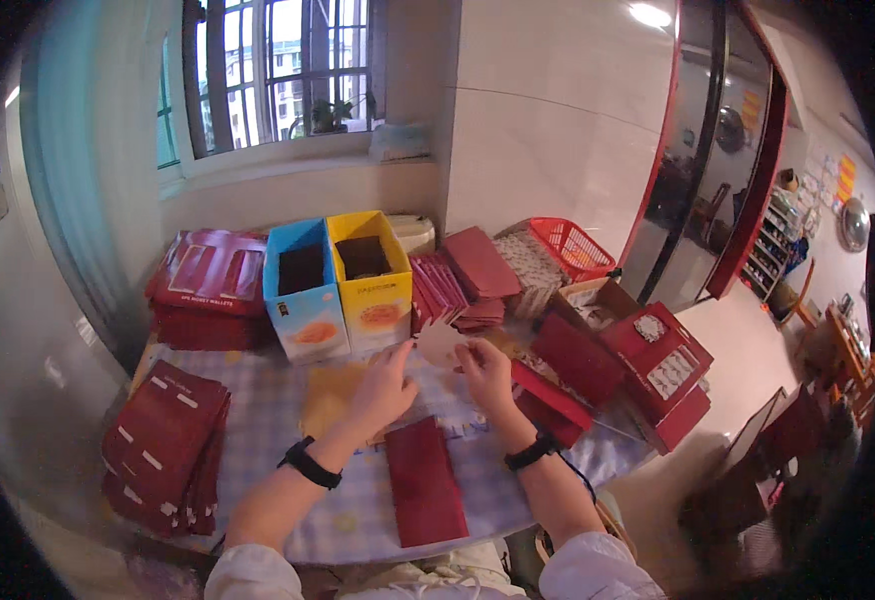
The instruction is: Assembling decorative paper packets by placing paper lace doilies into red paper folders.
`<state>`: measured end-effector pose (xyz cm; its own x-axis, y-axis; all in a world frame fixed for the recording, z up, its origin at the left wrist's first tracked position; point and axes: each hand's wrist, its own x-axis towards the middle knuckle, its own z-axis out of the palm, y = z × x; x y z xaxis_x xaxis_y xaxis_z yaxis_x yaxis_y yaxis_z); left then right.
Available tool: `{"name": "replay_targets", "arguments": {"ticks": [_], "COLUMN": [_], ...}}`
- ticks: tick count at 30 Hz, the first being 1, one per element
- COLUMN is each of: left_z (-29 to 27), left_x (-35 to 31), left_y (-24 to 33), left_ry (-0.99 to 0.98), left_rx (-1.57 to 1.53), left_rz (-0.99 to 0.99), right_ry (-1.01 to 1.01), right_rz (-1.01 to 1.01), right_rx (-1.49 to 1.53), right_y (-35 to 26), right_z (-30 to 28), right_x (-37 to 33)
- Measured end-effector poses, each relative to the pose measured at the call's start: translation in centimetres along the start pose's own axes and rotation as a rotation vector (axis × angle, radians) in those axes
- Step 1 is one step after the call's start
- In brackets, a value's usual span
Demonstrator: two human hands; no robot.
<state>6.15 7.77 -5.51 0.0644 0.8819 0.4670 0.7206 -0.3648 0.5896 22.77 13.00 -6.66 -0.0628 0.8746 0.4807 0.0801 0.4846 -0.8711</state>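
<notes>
Right hand (485,372) holds pale card (441,343) near yellow box (378,312) (open-topped, dark inside).

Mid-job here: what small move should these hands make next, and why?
Probably lower the pale piece toward the long red rectangle: the right hand appears to pinch the piece's right edge, the left hand is close to its left edge, and the rectangle lies flat, nearer the body.

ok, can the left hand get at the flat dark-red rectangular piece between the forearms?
Probably yes: that dark-red piece lies uncovered on the pale checked tablecloth, nearer the body than the left hand; drawing back from the pale notched card should suffice.
</notes>
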Motion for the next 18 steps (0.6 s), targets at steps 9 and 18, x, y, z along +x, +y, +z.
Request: {"name": "replay_targets", "arguments": {"ticks": [9,18], "left_z": [-0.4,0.5], "left_x": [0.9,0.6], "left_y": [2.5,1.0], "left_ry": [0.180,-0.080], "left_rx": [0.397,0.325], "left_rz": [0.390,0.503], "right_ry": [0.013,0.077], "right_rz": [0.106,0.115], "right_rx": [0.102,0.071], "right_y": [-0.2,1.0], "right_z": [-0.1,-0.1], "right_x": [0.1,0.5]}}
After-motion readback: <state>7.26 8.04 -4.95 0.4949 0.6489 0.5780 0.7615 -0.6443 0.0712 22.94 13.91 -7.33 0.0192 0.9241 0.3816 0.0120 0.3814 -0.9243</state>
